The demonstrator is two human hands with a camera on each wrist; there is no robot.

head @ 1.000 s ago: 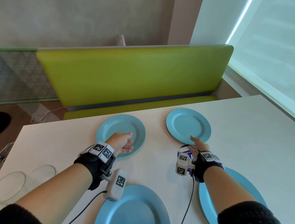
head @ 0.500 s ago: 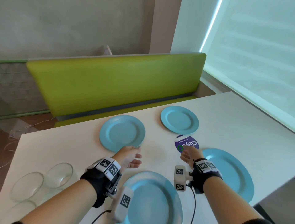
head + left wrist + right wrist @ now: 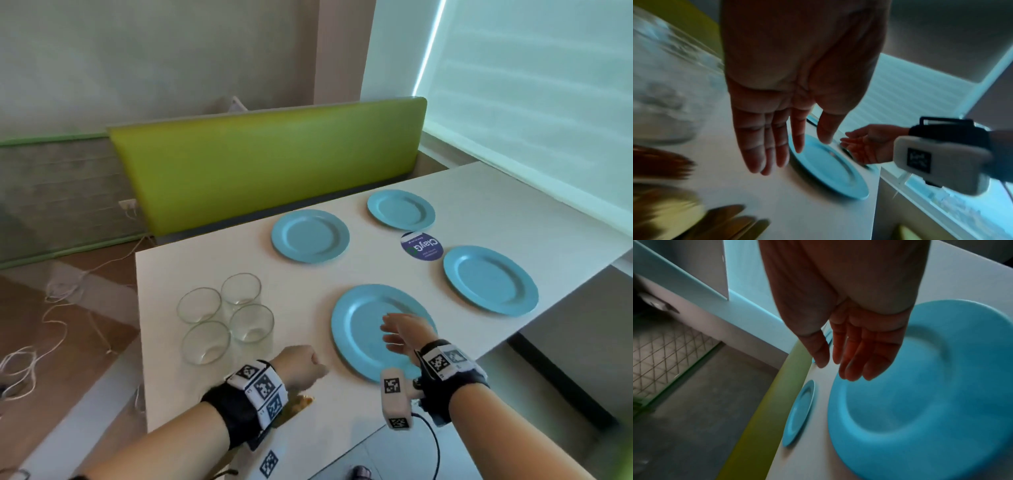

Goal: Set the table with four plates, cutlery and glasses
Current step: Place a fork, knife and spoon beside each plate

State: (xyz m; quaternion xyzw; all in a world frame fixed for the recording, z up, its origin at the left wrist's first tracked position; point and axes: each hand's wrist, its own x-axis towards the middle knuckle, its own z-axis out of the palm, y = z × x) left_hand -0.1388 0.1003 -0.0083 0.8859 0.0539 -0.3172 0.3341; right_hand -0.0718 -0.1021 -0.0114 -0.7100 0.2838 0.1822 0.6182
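Note:
Several light blue plates lie on the white table (image 3: 342,274): two far ones (image 3: 310,235) (image 3: 400,209), one at the right (image 3: 489,279), and a near plate (image 3: 359,329) (image 3: 920,394). Several empty glasses (image 3: 226,317) stand grouped at the left. Gold cutlery (image 3: 303,401) (image 3: 725,224) lies at the near edge, mostly hidden under my left wrist. My left hand (image 3: 303,363) (image 3: 789,146) hovers between the glasses and the near plate, fingers straight, holding nothing. My right hand (image 3: 400,334) (image 3: 838,360) hangs relaxed over the near plate, also holding nothing.
A round purple sticker (image 3: 422,246) sits on the table between the plates. A green bench back (image 3: 267,164) runs behind the far edge. The table's near edge and right corner drop to the floor, and white cables (image 3: 51,308) lie on the floor at the left.
Both hands have drawn back from the far plates toward the near edge. The view has swung left, bringing the glasses fully into sight.

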